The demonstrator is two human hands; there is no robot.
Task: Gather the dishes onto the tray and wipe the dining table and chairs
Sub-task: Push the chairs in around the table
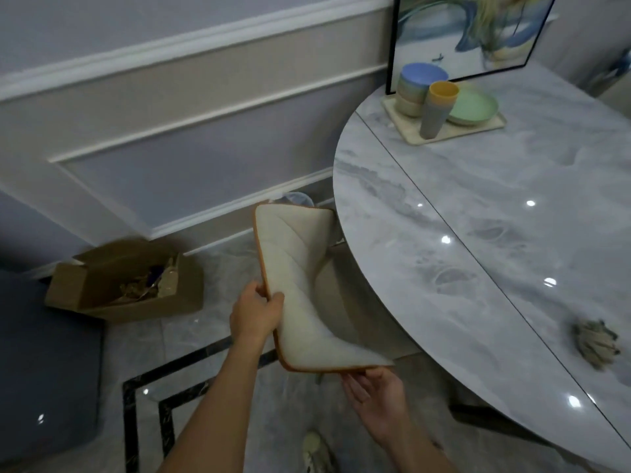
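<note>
A cream chair cushion (300,285) with an orange-brown edge is lifted and bent, beside the marble table (478,216). My left hand (256,314) grips its left edge. My right hand (375,390) holds its lower corner from beneath. On the table's far side a beige tray (478,126) carries stacked bowls (418,88) with a blue one on top, a stack of cups (437,109) with a yellow one on top, and a green plate (474,105). A crumpled grey cloth (596,343) lies on the table at the right.
An open cardboard box (126,285) with paper scraps sits on the floor by the wall. A dark blue seat (44,363) is at the left. A framed picture (467,32) leans on the wall behind the tray. My shoe (316,452) shows below.
</note>
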